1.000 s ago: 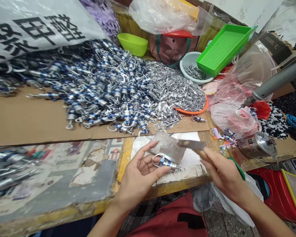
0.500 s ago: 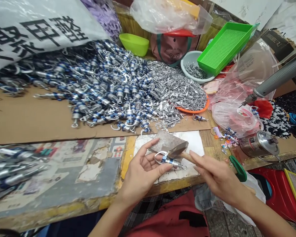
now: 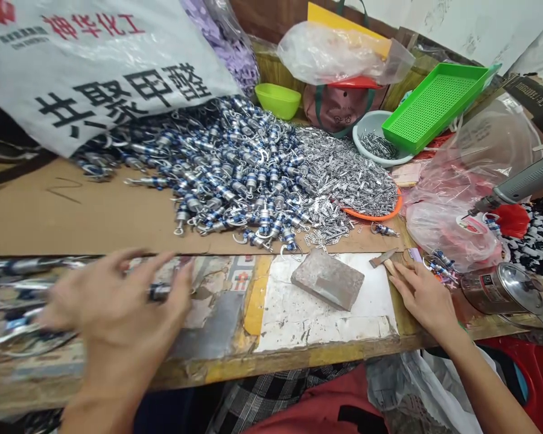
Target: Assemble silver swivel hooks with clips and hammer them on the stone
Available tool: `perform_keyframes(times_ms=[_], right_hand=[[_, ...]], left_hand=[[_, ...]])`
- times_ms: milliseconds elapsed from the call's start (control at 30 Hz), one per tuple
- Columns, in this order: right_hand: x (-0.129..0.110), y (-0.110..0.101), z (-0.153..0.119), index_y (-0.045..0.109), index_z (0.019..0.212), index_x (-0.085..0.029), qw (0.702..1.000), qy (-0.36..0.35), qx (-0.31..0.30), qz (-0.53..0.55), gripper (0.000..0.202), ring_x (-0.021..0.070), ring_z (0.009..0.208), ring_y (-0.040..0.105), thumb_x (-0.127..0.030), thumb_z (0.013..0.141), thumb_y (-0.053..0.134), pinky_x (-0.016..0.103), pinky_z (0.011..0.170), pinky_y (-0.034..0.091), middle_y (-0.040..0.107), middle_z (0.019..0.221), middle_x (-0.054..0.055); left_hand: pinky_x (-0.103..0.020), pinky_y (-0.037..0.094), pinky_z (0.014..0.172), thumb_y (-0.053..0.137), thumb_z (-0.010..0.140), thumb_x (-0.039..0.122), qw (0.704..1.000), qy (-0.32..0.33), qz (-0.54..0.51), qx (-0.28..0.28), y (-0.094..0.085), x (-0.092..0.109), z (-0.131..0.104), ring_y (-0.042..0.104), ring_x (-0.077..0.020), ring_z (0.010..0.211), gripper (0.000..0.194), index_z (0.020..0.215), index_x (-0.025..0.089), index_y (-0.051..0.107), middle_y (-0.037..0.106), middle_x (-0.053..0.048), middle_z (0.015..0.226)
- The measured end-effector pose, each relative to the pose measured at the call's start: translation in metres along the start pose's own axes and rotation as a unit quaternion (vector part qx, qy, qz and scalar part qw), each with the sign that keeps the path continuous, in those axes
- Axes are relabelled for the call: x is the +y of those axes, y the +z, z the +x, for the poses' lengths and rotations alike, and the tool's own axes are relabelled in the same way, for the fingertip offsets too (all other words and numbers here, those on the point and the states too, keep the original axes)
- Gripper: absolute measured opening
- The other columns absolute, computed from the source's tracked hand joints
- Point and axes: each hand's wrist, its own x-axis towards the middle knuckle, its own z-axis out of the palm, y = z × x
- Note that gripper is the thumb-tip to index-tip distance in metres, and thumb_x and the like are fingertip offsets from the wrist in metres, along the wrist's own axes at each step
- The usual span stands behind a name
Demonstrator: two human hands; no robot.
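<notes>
Bare forearms, no sleeves, left hand, right hand, red garment, black-and-white checked cloth at lap

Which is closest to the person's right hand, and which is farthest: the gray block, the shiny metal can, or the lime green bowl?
From the right hand, in the head view:
1. Metal can, just to its right at the table edge. The gray block, on the white sheet to its left, is nearly as near; too close to call.
2. Lime green bowl, far back beyond the pile of blue-and-silver parts.
</notes>
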Motion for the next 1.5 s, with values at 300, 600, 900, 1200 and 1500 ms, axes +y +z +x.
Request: perform_keyframes(times_ms=[300,600,900,1200,1500], right_hand=[[-0.063,0.027,0.086,0.062,0.110,-0.021,0.983,-0.163,0.007,0.088,0.034,0.0186,0.101,0.057,-0.007,0.088,0.041,0.031,0.083,0.046,0.062,0.111,0.009],[-0.073,0.034,0.111,0.063,0.084,-0.014,0.986,-0.126,-0.002,0.106,0.019,0.0225,0.085,0.056,-0.020,0.090,0.046,0.030,0.071,0.041,0.062,0.092,0.012],[-0.046,0.029,0.088,0.063,0.096,-0.018,0.957,-0.049,0.037,0.283,0.019,0.0210,0.092,0.059,-0.023,0.088,0.047,0.034,0.082,0.045,0.065,0.098,0.009],[-0.034,-0.020,0.161,0.061,0.074,-0.015,0.886,0.095,0.049,0.452,0.028,0.0070,0.048,0.053,-0.038,0.086,0.051,0.020,0.049,0.046,0.057,0.060,-0.001],[-0.045,-0.023,0.165,0.067,0.082,-0.017,0.933,0.031,0.035,0.358,0.009,0.0130,0.074,0.060,-0.024,0.079,0.061,0.031,0.076,0.050,0.063,0.079,0.002]], left_hand=[[-0.038,0.041,0.074,0.062,0.071,0.031,0.939,0.187,0.261,-0.121,0.054,0.016,0.059,0.056,-0.0298,0.080,0.024,0.092,0.021,0.067,0.058,-0.006,0.073],[-0.036,0.042,0.069,0.064,0.067,0.037,0.948,0.182,0.229,-0.122,0.054,0.000,0.053,0.058,-0.0271,0.076,0.014,0.071,0.024,0.063,0.062,-0.007,0.079],[-0.032,0.044,0.063,0.054,0.071,0.035,0.955,0.190,0.203,-0.100,0.039,0.009,0.044,0.059,-0.0212,0.067,0.014,0.068,0.025,0.065,0.065,-0.002,0.070],[-0.021,0.050,0.065,0.070,0.069,0.027,0.965,0.237,-0.025,-0.109,0.053,0.040,-0.003,0.063,-0.0145,0.076,0.005,0.066,0.024,0.066,0.064,-0.001,0.079],[-0.017,0.055,0.069,0.073,0.068,0.026,0.971,0.189,-0.064,-0.132,0.070,0.033,-0.031,0.070,-0.0141,0.073,0.002,0.068,0.025,0.071,0.074,0.000,0.076]])
